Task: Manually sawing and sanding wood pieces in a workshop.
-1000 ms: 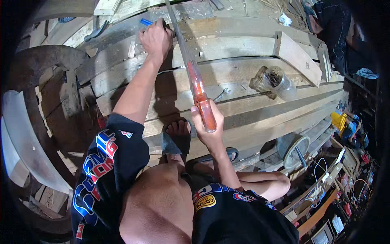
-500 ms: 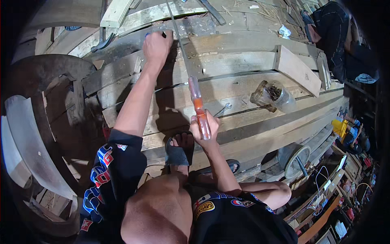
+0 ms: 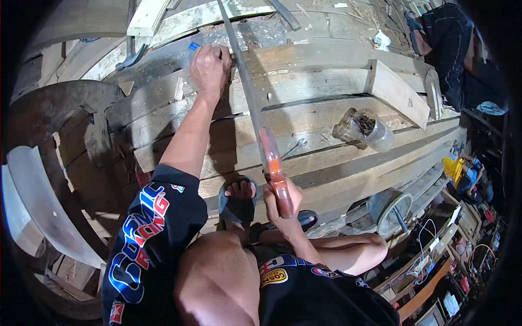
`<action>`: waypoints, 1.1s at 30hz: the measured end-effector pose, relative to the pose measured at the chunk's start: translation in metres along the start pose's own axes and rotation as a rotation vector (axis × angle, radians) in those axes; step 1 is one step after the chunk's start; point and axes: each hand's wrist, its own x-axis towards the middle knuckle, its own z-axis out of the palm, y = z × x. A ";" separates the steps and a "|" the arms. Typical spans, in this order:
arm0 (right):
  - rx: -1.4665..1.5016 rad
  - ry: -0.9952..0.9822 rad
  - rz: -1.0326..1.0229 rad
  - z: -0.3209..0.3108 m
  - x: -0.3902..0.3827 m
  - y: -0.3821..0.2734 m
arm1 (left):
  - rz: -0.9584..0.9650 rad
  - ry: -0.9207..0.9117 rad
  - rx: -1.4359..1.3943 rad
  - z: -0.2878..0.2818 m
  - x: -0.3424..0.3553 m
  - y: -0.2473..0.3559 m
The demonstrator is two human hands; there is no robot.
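Note:
My left hand (image 3: pixel 209 70) is closed at the edge of a weathered plank, just left of the saw blade (image 3: pixel 243 76); a small blue object (image 3: pixel 193 46) shows beside its fingers, and what they grip is hidden. My right hand (image 3: pixel 283 209) is wrapped round the orange-red handle (image 3: pixel 274 165) of the saw, whose long blade points away from me across the planks. A wrench (image 3: pixel 298 146) lies right of the handle, near a clear plastic container (image 3: pixel 380 136) of dark bits.
A hammer (image 3: pixel 130 60) and loose boards (image 3: pixel 397 92) lie on the plank surface (image 3: pixel 337 163). A curved dark wooden piece (image 3: pixel 43 103) is at left, a bucket (image 3: pixel 380 212) at lower right. Other people are at upper right (image 3: pixel 446 49) and far right (image 3: pixel 467 179).
My right hand and the saw handle have moved back toward me, sliding the blade along beside my left hand. My left hand stays at about the same place on the planks.

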 end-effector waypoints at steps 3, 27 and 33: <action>-0.019 0.026 -0.144 0.005 0.028 0.000 | 0.034 -0.044 -0.018 -0.003 0.006 0.004; 0.058 0.069 -0.110 0.007 0.035 -0.011 | -0.013 -0.035 -0.031 0.007 -0.004 -0.005; 0.039 0.045 0.087 0.001 0.031 -0.014 | -0.011 0.028 0.015 0.003 -0.005 0.000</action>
